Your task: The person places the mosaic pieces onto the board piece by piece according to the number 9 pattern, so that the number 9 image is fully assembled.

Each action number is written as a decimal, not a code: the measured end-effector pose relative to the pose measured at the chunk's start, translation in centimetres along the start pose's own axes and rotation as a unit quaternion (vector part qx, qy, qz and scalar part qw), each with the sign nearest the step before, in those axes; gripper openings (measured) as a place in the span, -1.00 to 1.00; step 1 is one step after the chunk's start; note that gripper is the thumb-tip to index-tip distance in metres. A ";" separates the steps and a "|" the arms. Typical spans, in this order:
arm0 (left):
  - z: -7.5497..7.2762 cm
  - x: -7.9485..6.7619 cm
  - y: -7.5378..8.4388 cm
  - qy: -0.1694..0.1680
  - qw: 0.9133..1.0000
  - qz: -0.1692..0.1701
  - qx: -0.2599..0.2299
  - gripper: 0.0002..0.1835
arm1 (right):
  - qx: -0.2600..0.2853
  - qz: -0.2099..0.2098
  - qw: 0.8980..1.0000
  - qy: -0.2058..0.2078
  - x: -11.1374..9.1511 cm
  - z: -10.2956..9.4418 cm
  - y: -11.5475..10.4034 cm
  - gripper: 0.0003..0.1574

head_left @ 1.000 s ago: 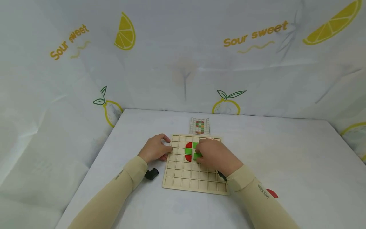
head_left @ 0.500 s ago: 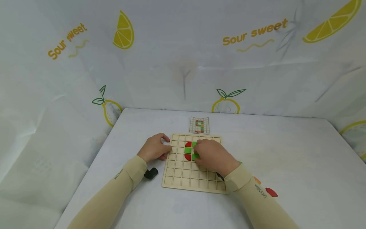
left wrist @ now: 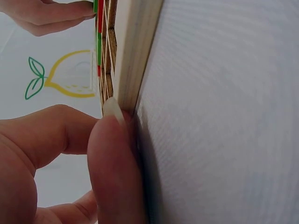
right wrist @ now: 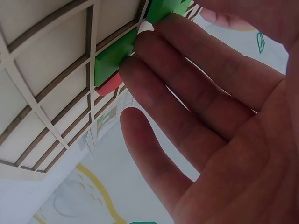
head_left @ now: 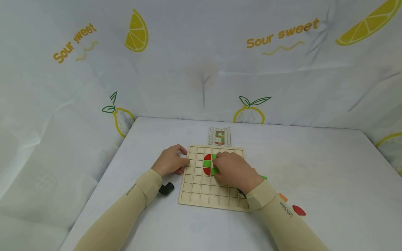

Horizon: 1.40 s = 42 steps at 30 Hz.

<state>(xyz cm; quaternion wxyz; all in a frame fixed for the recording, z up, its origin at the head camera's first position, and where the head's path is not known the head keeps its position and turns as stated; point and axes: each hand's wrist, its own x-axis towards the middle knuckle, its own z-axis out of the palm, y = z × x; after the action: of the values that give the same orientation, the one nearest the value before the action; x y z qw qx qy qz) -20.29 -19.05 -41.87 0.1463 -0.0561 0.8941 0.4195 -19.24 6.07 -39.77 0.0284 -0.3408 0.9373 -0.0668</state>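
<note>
A square wooden grid board [head_left: 193,198] lies on the table. On it sit red rounded tiles [head_left: 207,171] and green square tiles [head_left: 207,163]. My left hand [head_left: 171,162] rests at the board's left edge. In the left wrist view the thumb [left wrist: 114,168] touches that edge, with the other fingers loosely bent. My right hand [head_left: 237,170] is over the board's middle. It pinches a green square tile [right wrist: 161,10] at a cell, the index fingertip against it; the thumb is mostly hidden. The middle and ring fingertips are close to another green tile [right wrist: 114,56].
A small card [head_left: 219,136] with a coloured grid pattern lies behind the board. To the right are an orange tile [head_left: 283,197], a red tile [head_left: 299,210] and a partly covered green tile [head_left: 263,177]. A black object [head_left: 166,189] shows by the left wrist.
The green tile in my right fingers has shifted slightly left into line with its cell. My left hand stays at the board's edge. The orange tile shows from behind my right sleeve.
</note>
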 end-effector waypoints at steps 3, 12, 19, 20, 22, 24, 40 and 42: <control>0.0 0.0 0.0 0.000 1.000 0.001 -0.002 -0.62 | 0.000 -0.002 1.000 0.001 0.0 0.0 0.0 -0.75; 0.0 0.0 -0.1 -0.001 1.000 0.002 -0.004 -0.62 | -0.002 -0.004 1.000 0.001 0.0 -0.1 0.0 -0.79; 0.0 0.1 0.0 0.003 1.000 -0.002 -0.003 -0.63 | 0.009 0.002 1.000 -0.003 0.0 -0.2 -0.1 -0.78; 0.0 0.0 0.1 0.003 1.000 -0.004 -0.002 -0.63 | 0.011 0.003 1.000 -0.003 0.0 -0.1 -0.1 -0.77; 0.0 0.0 0.1 0.003 1.000 -0.006 0.000 -0.63 | 0.012 0.004 1.000 -0.004 0.0 -0.1 -0.2 -0.77; 0.0 0.0 0.1 0.003 1.000 -0.007 0.002 -0.63 | 0.010 0.004 1.000 -0.005 0.0 -0.1 -0.2 -0.77; 0.0 0.0 0.1 0.000 1.000 0.002 0.003 -0.64 | -0.004 -0.003 1.000 0.003 -0.1 -0.3 0.0 -0.75; 0.1 0.0 0.0 0.000 1.000 0.000 0.005 -0.64 | 0.001 -0.003 1.000 0.002 -0.2 -0.3 0.1 -0.75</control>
<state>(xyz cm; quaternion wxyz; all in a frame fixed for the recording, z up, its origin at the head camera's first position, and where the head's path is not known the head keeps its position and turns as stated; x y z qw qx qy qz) -20.30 -19.00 -41.92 0.1464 -0.0555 0.8963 0.4149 -19.18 6.31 -39.52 0.0264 -0.3431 0.9364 -0.0686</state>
